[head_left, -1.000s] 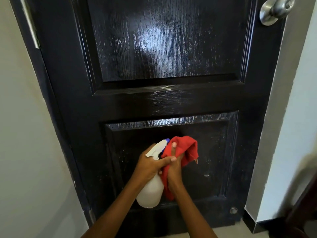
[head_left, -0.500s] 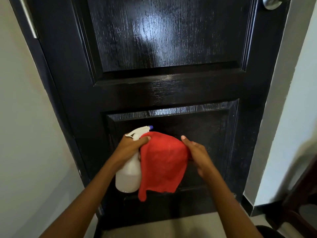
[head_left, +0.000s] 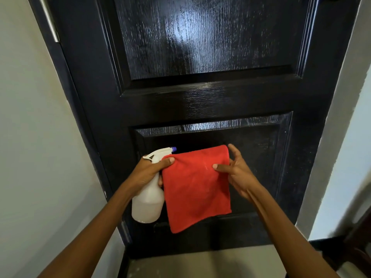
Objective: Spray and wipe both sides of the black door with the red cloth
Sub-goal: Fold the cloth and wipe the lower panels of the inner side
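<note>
The glossy black door (head_left: pixel 200 97) fills the view, with wet streaks on its upper panel. The red cloth (head_left: pixel 196 187) hangs flat in front of the lower panel. My left hand (head_left: pixel 148 173) grips the neck of a white spray bottle (head_left: pixel 147 205) and pinches the cloth's top left corner with its thumb. My right hand (head_left: pixel 234 171) pinches the cloth's top right edge between thumb and fingers. The bottle's blue-tipped nozzle points at the door.
A pale wall (head_left: pixel 30 137) stands on the left, with a metal hinge plate (head_left: pixel 50 19) on the door's edge. A white door frame and wall (head_left: pixel 345 137) rise on the right. Tiled floor (head_left: pixel 200 263) lies below. Dark furniture (head_left: pixel 359 247) sits at bottom right.
The cloth was bunched between both hands; now it is spread out flat, my right hand having moved right along its top edge. The view has tilted down, hiding the knob.
</note>
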A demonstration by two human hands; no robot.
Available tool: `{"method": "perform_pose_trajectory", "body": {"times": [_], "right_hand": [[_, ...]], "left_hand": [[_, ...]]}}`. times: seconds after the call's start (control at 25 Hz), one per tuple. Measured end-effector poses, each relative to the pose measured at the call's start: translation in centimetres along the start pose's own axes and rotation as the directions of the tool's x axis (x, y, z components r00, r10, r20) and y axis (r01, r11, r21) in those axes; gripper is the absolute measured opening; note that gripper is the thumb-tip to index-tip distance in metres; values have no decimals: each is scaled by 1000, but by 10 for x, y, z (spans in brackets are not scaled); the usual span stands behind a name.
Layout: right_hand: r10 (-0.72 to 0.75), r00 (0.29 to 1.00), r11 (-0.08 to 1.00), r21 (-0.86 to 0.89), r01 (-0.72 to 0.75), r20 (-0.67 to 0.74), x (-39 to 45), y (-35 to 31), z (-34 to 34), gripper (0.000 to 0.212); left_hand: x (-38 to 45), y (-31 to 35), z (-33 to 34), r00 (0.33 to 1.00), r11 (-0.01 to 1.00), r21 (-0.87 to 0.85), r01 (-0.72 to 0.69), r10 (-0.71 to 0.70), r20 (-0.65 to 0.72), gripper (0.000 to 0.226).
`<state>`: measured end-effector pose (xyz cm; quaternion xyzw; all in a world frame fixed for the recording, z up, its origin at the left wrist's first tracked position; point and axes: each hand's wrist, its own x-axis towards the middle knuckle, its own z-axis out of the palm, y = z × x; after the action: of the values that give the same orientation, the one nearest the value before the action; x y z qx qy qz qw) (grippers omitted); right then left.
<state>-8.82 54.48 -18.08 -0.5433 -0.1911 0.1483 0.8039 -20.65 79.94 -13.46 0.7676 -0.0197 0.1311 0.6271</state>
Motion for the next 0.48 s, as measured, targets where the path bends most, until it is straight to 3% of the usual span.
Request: {"method": "perform_pose_trajectory", "body": {"times": [0.08, 0.12, 0.2, 0.28, 0.36, 0.4, 0.44, 0.48], "right_hand": [[-49, 998, 987, -150, 55, 46, 1, 0, 0, 109], [-66, 992, 965, -245, 91, 108, 0, -3, 1, 103], [-57, 979, 855, -497, 150, 198, -1, -5, 0, 71], [-126, 976, 587, -779, 218, 178, -1, -3, -1, 34], [-260, 950, 348, -901, 259, 173, -1, 2, -4, 14], [-316, 930, 344, -890, 299, 190, 0, 4, -6, 9], [-341, 921, 436, -836, 331, 187, 1, 2, -8, 7], [-318, 936, 603, -729, 324, 153, 0, -2, -7, 7]], "left_hand": [[-3, 3, -4, 1000, 1000, 21, 5, -5, 17, 37], [-5, 4, -6, 1000, 999, 36, 6, -7, 28, 36], [-7, 6, -9, 999, 998, 65, 15, -17, 30, 35], [-9, 7, -13, 999, 996, 87, 24, -26, 22, 34], [-10, 5, -16, 999, 993, 113, 38, -39, 6, 30], [-11, 4, -18, 999, 992, 120, 47, -48, 1, 29], [-11, 3, -19, 998, 991, 121, 61, -61, 0, 28], [-11, 2, -21, 997, 990, 116, 79, -80, 2, 28]]}}
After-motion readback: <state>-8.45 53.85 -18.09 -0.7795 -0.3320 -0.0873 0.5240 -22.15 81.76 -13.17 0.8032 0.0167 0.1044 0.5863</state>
